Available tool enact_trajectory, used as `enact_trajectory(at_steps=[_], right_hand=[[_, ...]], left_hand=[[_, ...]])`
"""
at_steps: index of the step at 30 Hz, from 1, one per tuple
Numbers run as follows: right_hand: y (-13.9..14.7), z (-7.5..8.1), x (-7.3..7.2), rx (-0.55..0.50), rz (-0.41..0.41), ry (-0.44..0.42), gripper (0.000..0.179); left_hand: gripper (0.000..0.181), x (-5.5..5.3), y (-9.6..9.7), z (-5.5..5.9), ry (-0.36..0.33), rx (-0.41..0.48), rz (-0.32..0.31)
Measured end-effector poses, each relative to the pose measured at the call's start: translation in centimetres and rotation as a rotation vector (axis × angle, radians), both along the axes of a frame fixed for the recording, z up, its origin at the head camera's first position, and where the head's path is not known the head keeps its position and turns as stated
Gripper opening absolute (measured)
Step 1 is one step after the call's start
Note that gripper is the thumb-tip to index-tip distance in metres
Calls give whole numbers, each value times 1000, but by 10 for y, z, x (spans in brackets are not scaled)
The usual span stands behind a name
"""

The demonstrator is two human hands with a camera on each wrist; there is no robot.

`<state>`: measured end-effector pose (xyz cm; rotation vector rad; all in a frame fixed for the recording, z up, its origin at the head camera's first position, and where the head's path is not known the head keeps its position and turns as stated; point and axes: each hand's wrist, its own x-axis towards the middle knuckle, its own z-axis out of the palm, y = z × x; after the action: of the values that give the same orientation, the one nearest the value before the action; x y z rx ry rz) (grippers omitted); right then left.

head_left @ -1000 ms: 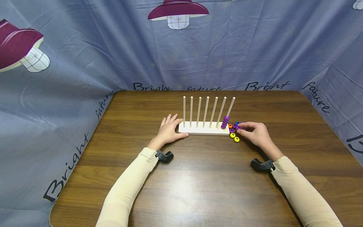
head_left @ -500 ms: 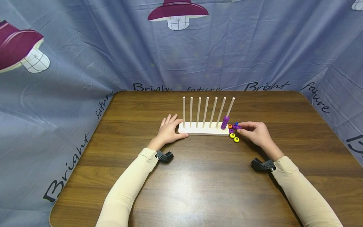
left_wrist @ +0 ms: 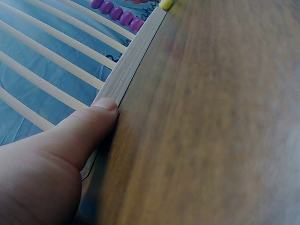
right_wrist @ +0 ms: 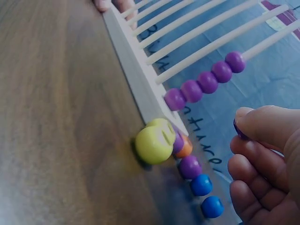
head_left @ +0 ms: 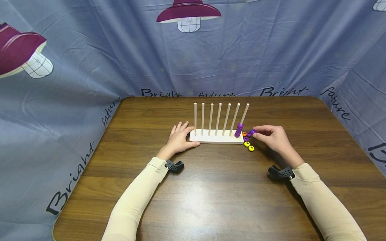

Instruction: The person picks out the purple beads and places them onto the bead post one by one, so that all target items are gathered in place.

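A pale wooden rack (head_left: 216,138) with a row of several upright pegs stands on the table. My left hand (head_left: 178,140) holds its left end, thumb along the front edge and fingers behind. Several purple beads (right_wrist: 208,82) are stacked on the rightmost peg. Just beyond the rack's right end, my right hand (head_left: 276,138) pinches a purple bead (head_left: 254,131) between thumb and forefinger. In the right wrist view most of that bead (right_wrist: 239,131) is hidden by the thumb; it is raised off the table.
Loose beads lie by the rack's right end: two yellow beads (head_left: 247,144), an orange bead (head_left: 244,134), purple beads (head_left: 249,134) and two blue beads (right_wrist: 201,184). The brown wooden table (head_left: 193,187) meets a blue printed curtain (head_left: 132,53) at the back and sides.
My right hand has risen slightly and moved a little away from me with the purple bead pinched in it. The left hand and the rack stay where they were.
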<state>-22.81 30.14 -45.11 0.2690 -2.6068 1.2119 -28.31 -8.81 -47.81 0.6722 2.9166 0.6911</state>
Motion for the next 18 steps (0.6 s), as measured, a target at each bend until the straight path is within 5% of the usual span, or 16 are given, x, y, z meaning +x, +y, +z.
enact_trajectory(at_steps=[18], right_hand=[[-4, 25, -1, -27, 32, 4, 24]], left_hand=[[80, 0, 0, 1, 1, 13, -7]])
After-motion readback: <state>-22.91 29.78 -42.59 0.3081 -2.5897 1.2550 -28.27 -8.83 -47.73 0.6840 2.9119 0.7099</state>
